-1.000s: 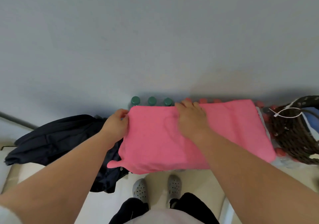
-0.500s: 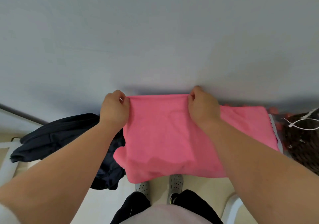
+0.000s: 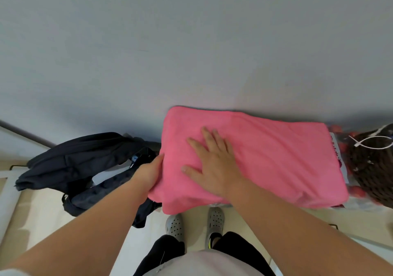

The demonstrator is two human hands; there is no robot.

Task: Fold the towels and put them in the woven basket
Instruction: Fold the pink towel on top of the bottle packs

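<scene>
A pink towel lies folded on a raised surface against the grey wall, hiding what is under it. My right hand lies flat on the towel's left half, fingers spread, pressing it down. My left hand is at the towel's left edge with its fingers tucked under the cloth, so their grip is hidden. The dark woven basket stands at the right edge of the view, just beyond the towel's right end, with a white plastic tie on its rim.
A dark jacket or bag is heaped to the left of the towel. A pack with red caps peeks out between towel and basket. My feet in grey clogs stand on the pale floor below.
Both hands held the towel's left part up by its top edge. It now lies folded over, with my right hand flat on top and my left hand at the side edge.
</scene>
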